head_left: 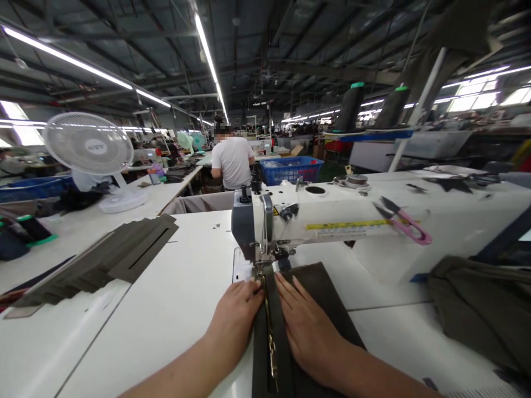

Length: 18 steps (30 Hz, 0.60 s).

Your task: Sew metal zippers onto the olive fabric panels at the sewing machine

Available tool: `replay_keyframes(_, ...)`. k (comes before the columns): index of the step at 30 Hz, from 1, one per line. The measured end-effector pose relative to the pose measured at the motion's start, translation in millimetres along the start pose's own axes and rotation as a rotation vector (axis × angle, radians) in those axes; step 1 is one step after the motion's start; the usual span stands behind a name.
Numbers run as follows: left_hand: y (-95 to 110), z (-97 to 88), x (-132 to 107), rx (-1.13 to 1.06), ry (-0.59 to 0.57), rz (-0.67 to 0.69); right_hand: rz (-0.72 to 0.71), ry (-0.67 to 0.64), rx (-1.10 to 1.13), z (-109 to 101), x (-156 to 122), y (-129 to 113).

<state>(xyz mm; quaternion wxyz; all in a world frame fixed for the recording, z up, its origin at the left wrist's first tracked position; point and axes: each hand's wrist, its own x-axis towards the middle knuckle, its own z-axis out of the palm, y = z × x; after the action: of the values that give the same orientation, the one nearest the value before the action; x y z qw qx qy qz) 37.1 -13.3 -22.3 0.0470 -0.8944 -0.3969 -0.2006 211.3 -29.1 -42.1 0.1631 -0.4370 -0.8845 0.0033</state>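
A dark olive fabric piece (319, 282) lies on the sewing machine's bed, with a gold-toothed zipper (269, 331) running lengthwise in it. Its far end is under the presser foot (260, 268) of the white sewing machine (290, 221). My left hand (234, 315) is at the fabric's left edge beside the zipper, fingers curled and thumb pressed in on the cloth. To the right of the zipper, my right hand (309, 326) rests flat on the fabric, fingers stretched toward the needle. Part of the cloth is hidden beneath my hands.
Pink-handled thread snips (404, 221) rest against the machine arm. Stacked olive fabric pieces (136, 249) lie at left, near a white fan (89, 145). More olive cloth (477, 315) lies at right. Ahead are a blue crate (290, 170) and a seated person (234, 160).
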Motion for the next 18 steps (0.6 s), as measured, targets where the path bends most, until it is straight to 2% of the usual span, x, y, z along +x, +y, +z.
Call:
replay_keyframes(6,-5.4,3.9,3.0,0.000,0.020,0.025,-0.037,-0.012,-0.004,-0.2,5.1,6.3)
replay_keyframes(11,-3.0,3.2,3.4,0.007,0.051,0.044,-0.088,-0.009,-0.041,2.3,3.1,9.2)
replay_keyframes(18,-0.3,2.4,5.4,0.032,0.070,0.061,-0.090,0.001,-0.073,2.7,-0.1,8.7)
